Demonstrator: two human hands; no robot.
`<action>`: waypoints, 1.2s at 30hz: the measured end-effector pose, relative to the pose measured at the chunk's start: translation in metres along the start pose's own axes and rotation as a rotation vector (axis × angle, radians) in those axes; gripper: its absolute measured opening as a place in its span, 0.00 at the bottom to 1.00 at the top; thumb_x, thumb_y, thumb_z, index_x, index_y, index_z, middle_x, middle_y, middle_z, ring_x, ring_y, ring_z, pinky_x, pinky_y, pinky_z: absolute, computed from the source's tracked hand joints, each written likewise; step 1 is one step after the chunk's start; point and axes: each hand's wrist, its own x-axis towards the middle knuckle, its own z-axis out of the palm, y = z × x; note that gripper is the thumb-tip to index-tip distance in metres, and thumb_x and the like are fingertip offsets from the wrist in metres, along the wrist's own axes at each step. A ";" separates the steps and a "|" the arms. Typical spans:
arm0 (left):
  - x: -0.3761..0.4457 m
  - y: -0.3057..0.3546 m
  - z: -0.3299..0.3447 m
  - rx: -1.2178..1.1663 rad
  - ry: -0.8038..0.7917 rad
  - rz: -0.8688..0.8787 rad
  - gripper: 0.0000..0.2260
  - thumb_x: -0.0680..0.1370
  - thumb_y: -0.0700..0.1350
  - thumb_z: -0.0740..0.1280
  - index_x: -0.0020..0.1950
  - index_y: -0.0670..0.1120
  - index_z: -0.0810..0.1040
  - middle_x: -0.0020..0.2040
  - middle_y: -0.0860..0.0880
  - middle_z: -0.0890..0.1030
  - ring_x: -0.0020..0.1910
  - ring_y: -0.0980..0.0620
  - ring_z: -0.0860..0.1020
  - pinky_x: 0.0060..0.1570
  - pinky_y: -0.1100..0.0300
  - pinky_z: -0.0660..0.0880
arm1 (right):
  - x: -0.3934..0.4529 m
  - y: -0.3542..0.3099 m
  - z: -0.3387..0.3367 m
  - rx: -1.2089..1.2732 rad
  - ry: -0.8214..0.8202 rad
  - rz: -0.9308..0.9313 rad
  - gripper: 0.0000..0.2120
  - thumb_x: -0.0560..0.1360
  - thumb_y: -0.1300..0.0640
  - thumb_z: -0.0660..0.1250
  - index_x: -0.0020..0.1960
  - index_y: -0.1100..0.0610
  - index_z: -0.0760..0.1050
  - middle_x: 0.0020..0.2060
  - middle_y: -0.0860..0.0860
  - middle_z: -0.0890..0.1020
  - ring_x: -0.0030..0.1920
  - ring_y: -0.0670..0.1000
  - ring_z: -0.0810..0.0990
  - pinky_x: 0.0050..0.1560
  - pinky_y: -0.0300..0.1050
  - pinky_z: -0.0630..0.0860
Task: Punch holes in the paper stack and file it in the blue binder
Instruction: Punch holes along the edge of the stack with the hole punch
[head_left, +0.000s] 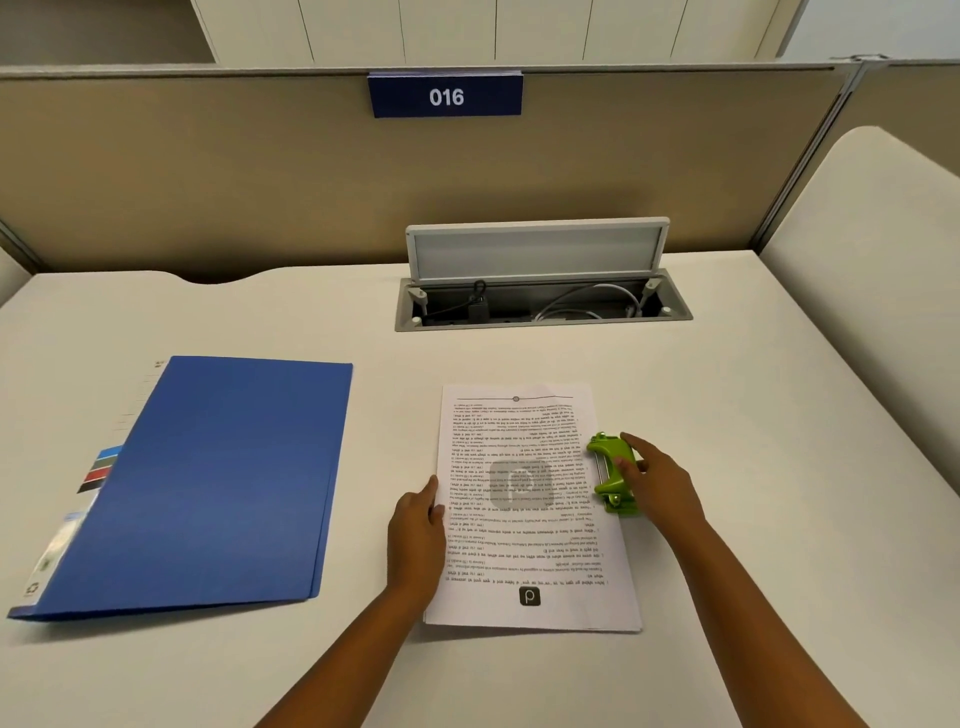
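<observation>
Near the desk's (727, 467) front edge, a person's two bare forearms reach in over the white top. Between the hands lies the paper stack (530, 519), its printed text upside down to the camera. Left hand (415, 525) rests on the stack's left edge, fingers loosely curled with the tips touching the sheet. Right hand (660, 483) grips a green hole punch (613, 475) seated over the stack's right edge about midway along, fingers curled around its far side. To the left, apart from the paper, the blue binder (208, 483) lies shut and flat, with coloured tabs showing at its left side. Farther back, toward the desk's rear edge, a cable box (540, 301) is sunk into the top, lid (535, 249) raised and wires inside. Behind it a beige partition (208, 171) carries a blue plate (445, 96) reading 016.
</observation>
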 end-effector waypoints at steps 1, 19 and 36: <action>0.000 0.000 0.000 0.003 -0.001 0.002 0.19 0.79 0.40 0.57 0.70 0.44 0.64 0.52 0.46 0.73 0.48 0.55 0.71 0.34 0.76 0.65 | 0.000 0.000 0.000 0.002 0.003 -0.002 0.20 0.78 0.52 0.59 0.70 0.50 0.65 0.55 0.58 0.79 0.48 0.53 0.74 0.49 0.45 0.70; -0.002 0.002 0.003 0.011 0.042 0.025 0.16 0.79 0.42 0.58 0.67 0.43 0.69 0.47 0.50 0.73 0.43 0.56 0.72 0.34 0.76 0.65 | -0.001 0.002 0.004 -0.004 0.013 -0.006 0.20 0.79 0.52 0.58 0.71 0.49 0.64 0.56 0.60 0.78 0.54 0.59 0.77 0.50 0.48 0.73; 0.001 0.001 0.001 -0.044 0.003 0.001 0.18 0.79 0.42 0.58 0.69 0.44 0.66 0.58 0.45 0.76 0.49 0.54 0.73 0.49 0.64 0.71 | 0.015 0.013 0.004 0.038 -0.012 0.020 0.21 0.77 0.49 0.61 0.69 0.49 0.66 0.54 0.56 0.78 0.52 0.57 0.77 0.51 0.47 0.73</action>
